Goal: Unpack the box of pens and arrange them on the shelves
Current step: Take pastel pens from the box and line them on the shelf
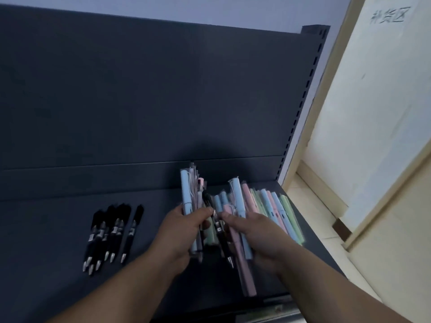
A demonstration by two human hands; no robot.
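Observation:
My left hand (186, 229) is shut on a bundle of pens (188, 197) in clear sleeves, a pale blue one in front and a black one beside it, held above the dark shelf (58, 264). My right hand (251, 231) grips a pale blue pen and a pink pen (242, 264) just to the right. A black pen (220, 231) runs between the two hands. Behind the right hand, a row of pastel pens (279, 210) in blue, pink and green lies on the shelf's right end. Several black pens (109, 234) lie side by side at the left.
The shelf's dark back panel (140, 89) rises behind, with a slotted upright (310, 73) at its right. Right of the shelf are a cream door frame (326, 113), a pale door and tiled floor. A metal price rail (275, 308) edges the shelf front.

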